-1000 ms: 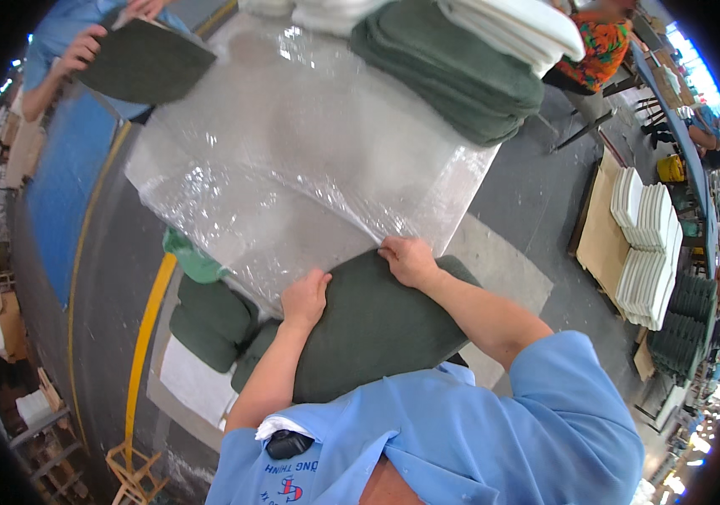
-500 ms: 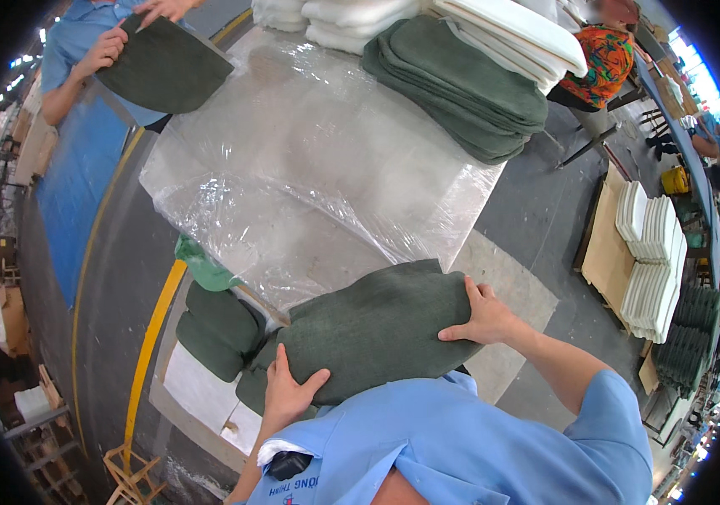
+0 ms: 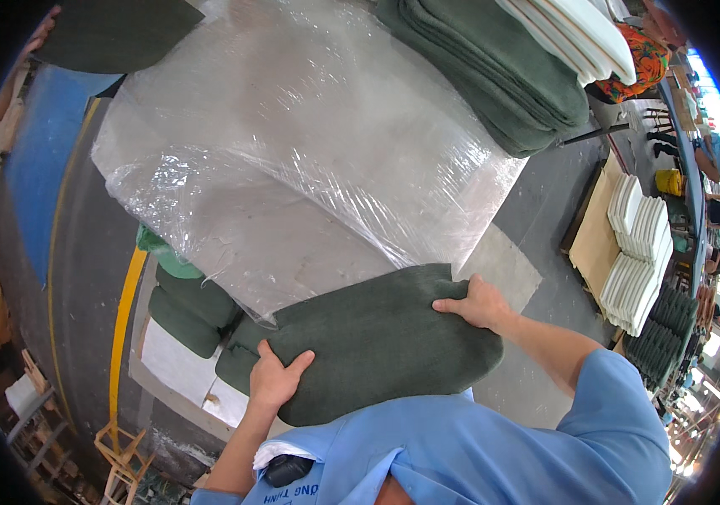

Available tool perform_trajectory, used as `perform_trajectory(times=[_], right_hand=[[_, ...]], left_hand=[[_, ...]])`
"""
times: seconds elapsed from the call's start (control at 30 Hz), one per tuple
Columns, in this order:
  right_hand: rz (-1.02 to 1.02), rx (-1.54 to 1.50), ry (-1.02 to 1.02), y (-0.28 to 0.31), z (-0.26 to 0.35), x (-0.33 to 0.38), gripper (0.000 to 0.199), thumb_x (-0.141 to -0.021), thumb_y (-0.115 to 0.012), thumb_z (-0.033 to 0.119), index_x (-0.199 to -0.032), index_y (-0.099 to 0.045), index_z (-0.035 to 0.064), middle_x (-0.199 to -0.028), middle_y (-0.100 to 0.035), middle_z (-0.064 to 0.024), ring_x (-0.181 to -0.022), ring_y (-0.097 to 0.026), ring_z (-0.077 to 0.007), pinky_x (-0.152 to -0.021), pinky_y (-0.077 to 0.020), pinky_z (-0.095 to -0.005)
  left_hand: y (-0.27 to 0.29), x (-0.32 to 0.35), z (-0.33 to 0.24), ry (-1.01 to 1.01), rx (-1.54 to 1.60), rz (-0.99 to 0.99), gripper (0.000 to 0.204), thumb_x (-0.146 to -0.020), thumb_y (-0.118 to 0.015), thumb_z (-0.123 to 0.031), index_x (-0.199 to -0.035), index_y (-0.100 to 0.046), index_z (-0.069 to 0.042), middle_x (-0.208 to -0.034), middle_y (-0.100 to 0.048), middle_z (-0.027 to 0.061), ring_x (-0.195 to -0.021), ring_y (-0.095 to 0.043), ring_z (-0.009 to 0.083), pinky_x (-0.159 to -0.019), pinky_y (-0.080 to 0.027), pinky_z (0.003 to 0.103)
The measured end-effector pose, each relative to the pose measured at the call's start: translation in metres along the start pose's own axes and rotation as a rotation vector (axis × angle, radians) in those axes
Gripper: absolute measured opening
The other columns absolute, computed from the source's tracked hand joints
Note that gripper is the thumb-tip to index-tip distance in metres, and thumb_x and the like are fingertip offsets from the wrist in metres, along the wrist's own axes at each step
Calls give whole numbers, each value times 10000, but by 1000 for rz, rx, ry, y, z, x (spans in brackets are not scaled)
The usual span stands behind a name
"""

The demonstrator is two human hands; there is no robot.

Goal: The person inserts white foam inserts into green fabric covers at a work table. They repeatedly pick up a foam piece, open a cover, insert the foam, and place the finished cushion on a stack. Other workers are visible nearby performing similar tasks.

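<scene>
I see the left hand point(image 3: 273, 384) and right hand point(image 3: 484, 307) grip the green pad point(image 3: 377, 345) at opposite ends, likely for balance; fingers half-parted. Plastic point(image 3: 183, 189) seemingly shields the far table point(image 3: 496, 187).

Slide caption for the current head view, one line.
Left hand and right hand hold a dark green pad beside a plastic-covered table.

Most fingers of the left hand point(image 3: 276, 380) and right hand point(image 3: 486, 306) are hidden from view, and the blue shirt point(image 3: 427, 442) hides part of the dark green pad's point(image 3: 377, 345) near edge. The picture's edge cuts off another green piece point(image 3: 116, 35) and the green stack point(image 3: 495, 80), while distant people at far right are too small to make out.
</scene>
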State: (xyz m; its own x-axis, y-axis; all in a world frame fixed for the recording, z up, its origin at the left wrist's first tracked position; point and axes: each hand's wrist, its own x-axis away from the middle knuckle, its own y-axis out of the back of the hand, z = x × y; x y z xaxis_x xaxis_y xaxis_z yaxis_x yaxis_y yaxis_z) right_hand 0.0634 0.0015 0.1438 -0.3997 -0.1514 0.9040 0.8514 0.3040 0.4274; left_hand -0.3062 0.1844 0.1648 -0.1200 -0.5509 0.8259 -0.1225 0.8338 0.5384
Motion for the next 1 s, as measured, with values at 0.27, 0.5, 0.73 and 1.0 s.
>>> perform_trajectory(times=[0.27, 0.5, 0.73, 1.0], right_hand=[[12, -121, 76, -6, -2, -35, 807, -884, -705, 686, -1081, -723, -95, -1024, -749, -253, -975, -737, -344, -885, -555, -450], [-34, -257, 217, -17, -18, -38, 619, -986, -649, 552, -971, -757, -58, -867, -741, -186, -837, -711, -240, -789, -530, -408], [-435, -822, 527, -25, -54, 14, 438, -985, -689, 403, -854, -594, -4, -759, -566, -28, -755, -503, -133, -702, -440, -350], [-844, -1210, 951, -82, -42, 134, 373, -863, -737, 288, -954, -450, 68, -955, -436, -14, -874, -457, -133, -791, -405, -290]], left_hand=[[-5, -31, 8, -1, 18, -79, 785, -961, -651, -591, -1227, -562, 143, -1075, -694, 388, -1085, -676, 523, -941, -531, 530], [-24, -48, 31, -41, 185, -152, 668, -1077, -457, -529, -1024, -702, 90, -1052, -701, 349, -1086, -666, 501, -923, -499, 527], [28, -28, -11, -283, 433, -508, 661, -1116, -353, -506, -988, -681, 54, -962, -711, 275, -997, -654, 468, -910, -479, 496], [143, -39, -146, -875, 1423, -466, 603, -1118, -418, -517, -838, -651, -38, -866, -629, 58, -846, -548, 150, -810, -444, 314]])
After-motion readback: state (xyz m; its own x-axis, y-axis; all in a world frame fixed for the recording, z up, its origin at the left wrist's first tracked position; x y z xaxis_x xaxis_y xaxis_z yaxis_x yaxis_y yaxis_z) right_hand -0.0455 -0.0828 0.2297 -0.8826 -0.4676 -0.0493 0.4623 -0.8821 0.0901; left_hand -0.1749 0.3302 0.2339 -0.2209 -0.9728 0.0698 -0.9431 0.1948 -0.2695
